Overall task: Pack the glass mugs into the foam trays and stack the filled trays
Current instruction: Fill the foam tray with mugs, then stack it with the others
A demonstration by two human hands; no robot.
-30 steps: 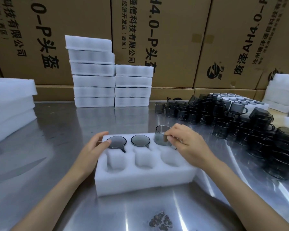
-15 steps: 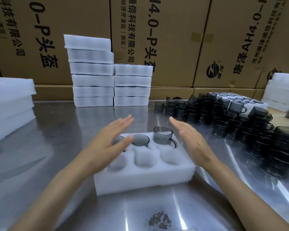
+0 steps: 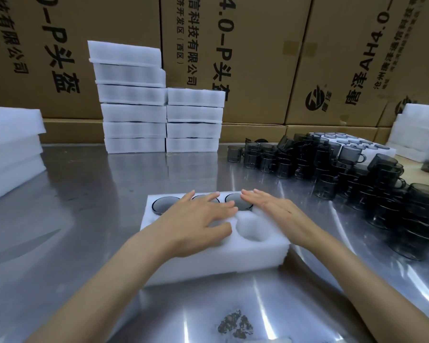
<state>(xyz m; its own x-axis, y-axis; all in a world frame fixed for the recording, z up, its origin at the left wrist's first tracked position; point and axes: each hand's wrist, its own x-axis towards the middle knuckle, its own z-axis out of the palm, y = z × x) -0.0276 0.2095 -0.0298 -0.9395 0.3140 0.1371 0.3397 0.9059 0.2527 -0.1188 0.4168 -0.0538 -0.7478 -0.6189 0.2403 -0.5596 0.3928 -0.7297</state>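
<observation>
Both hands are laid flat, fingers straight, on the foam tray (image 3: 233,253) — nothing is gripped. The left hand (image 3: 196,226) covers the middle of the tray; the right hand (image 3: 275,214) rests on its right end. Three mugs are seated along the far row, among them the left mug (image 3: 164,205) and the right mug (image 3: 238,203). The tray's long axis runs left to right. The loose mugs (image 3: 344,174) — smoky glass, handled — lie to the right, nearer the right hand. An empty pocket (image 3: 252,227) shows soft and white in the near row.
</observation>
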